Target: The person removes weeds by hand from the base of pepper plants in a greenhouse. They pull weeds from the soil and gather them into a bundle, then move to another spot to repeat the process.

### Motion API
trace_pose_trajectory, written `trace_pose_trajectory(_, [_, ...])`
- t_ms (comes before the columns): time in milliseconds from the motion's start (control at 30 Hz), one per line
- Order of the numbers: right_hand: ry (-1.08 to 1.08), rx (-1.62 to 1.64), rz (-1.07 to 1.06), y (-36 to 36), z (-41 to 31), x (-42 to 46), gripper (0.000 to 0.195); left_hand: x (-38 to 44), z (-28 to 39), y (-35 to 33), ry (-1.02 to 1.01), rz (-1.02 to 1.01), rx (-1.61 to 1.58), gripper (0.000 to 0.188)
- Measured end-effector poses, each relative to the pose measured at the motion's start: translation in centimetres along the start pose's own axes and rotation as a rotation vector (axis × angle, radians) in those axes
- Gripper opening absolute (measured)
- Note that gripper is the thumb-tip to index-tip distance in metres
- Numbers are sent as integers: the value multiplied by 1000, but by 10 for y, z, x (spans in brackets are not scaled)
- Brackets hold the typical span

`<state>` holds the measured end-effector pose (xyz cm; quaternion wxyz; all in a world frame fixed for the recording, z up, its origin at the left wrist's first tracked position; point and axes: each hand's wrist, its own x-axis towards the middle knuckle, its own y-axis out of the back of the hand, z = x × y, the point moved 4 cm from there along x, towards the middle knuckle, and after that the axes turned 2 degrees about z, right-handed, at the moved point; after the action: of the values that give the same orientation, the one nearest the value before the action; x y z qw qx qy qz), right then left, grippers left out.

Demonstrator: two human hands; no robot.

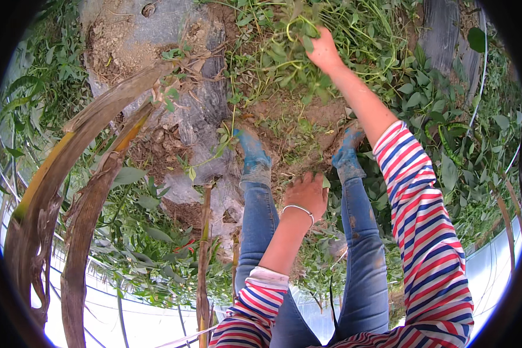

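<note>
My right hand is stretched out ahead of my feet, closed around a bunch of green leafy stems, slightly blurred. Long vines and leaves hang from that bunch over more low weeds. Between my lower legs, my left hand reaches down with its back facing me and a bracelet at the wrist. A small green leaf shows by its fingertips. Whether those fingers hold anything is hidden. Bare brown soil with scattered weed bits lies between my blue-covered feet.
Torn plastic mulch film covers the ground at left, another strip at upper right. Dry brown stalks arch up close on the left. Pepper plants with green peppers grow on the right. A thin white string hangs there.
</note>
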<state>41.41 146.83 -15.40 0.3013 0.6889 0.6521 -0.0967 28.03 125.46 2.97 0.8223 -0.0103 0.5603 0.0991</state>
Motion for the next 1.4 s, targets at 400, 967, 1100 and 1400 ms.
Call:
trace_pose_trajectory(400, [872,-1589,-891,-165,21,-42,69,1,9,-19,-82,62,-35,44])
trace_pose_trajectory(967, [530,-1315,-771,-160,-9,-3,15,5,1,-20,-79,141,-15,44])
trace_pose_trajectory(1100, [319,-1429,-410,-7,19,62,12,3,10,-1,-84,49,22,46])
trace_pose_trajectory(1400, [838,-1579,-499,90,-62,46,49,-3,30,9,-168,123,-19,43])
